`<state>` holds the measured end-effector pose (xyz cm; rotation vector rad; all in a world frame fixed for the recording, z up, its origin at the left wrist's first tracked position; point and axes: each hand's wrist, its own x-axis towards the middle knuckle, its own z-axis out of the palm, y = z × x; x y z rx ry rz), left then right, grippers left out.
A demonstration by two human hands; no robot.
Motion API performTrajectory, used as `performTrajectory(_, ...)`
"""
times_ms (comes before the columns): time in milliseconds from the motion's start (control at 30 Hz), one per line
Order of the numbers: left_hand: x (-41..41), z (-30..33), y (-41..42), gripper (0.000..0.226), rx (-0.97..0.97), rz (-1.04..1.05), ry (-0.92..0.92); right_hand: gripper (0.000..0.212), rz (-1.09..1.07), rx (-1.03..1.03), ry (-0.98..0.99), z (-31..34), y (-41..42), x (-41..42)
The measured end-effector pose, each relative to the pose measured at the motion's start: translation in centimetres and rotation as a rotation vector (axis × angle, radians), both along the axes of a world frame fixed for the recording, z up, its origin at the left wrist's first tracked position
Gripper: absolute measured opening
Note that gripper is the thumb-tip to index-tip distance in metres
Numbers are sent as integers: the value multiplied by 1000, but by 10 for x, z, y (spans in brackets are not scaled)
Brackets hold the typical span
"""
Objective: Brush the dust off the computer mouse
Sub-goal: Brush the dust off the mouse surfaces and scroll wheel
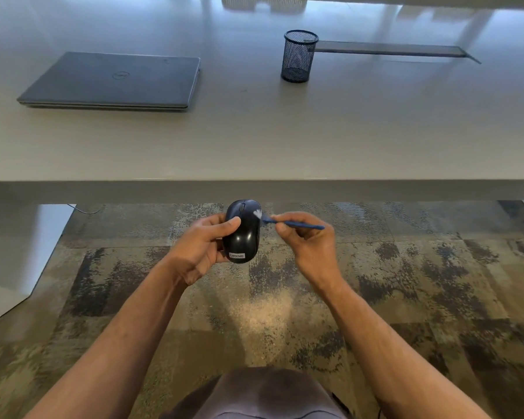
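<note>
From the head view, the left hand [208, 247] grips a black Lenovo mouse [243, 234] in the air below the desk edge [254, 189], fingers wrapped round its side and thumb on top. The right hand [307, 237] pinches a thin blue brush [294, 224], its white bristles touching the mouse's right front. The glossy shell looks light, rigid and rather slippery, so holding it by the flanks seems wise.

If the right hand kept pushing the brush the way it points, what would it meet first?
The right hand pinches a blue brush pointing left; its white bristles already seem to touch the black mouse held by the left hand, so the mouse comes first.
</note>
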<state>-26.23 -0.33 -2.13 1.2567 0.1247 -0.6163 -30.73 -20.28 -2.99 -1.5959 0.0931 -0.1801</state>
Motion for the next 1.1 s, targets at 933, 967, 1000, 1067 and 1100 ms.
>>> performTrajectory(933,3,5,6,40,-82,30,-12,12,165,248,51,-2,-11,-21)
performTrajectory(967,2,5,6,41,-94,19,-12,12,116,241,42,0,-14,-16)
performTrajectory(1000,2,5,5,43,-109,8,-12,13,67,217,32,4,-16,-11)
performTrajectory(1067,1,4,4,50,-136,-6,-14,17,-10,173,13,8,-18,1)
performTrajectory(1100,0,4,3,51,-145,-10,-13,17,-33,170,6,10,-18,5)
